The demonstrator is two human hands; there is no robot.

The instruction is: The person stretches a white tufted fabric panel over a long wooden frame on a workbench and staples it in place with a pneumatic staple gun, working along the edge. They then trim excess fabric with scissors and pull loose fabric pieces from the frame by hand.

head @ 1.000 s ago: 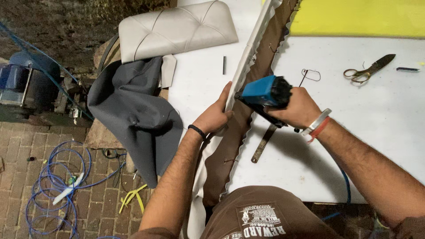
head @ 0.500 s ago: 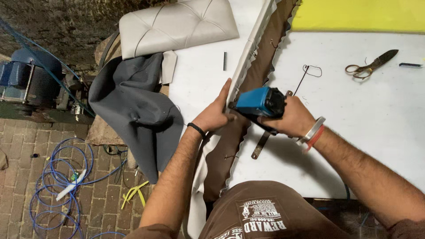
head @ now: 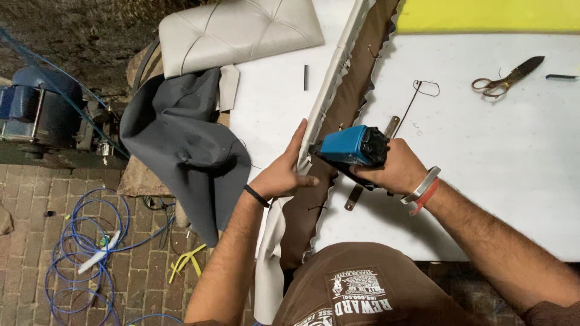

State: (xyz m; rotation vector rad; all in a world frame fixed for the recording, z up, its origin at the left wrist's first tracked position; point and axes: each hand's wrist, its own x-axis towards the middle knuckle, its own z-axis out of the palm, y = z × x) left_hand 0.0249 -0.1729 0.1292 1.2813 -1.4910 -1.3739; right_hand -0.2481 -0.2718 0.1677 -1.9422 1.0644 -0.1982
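Observation:
A long narrow panel (head: pixel 338 84), cream on its left edge and brown on its right face, stands on edge across the white table (head: pixel 483 157). My left hand (head: pixel 283 172) presses flat against its cream side, thumb over the edge. My right hand (head: pixel 396 171) grips a blue staple gun (head: pixel 350 146), its nose against the panel just beside my left fingers. A metal bar (head: pixel 356 194) lies under the gun.
Scissors (head: pixel 506 77) and a dark pen (head: pixel 560 76) lie at the table's far right, a bent wire hook (head: pixel 420 93) in the middle. Yellow foam (head: pixel 483 15) tops the table. Grey cloth (head: pixel 181 148), a tufted cushion (head: pixel 238 33), a blue hose coil (head: pixel 84 253) sit left.
Both hands and the staple gun have slid down the panel toward me, and the gun now sits lower and closer to my left hand.

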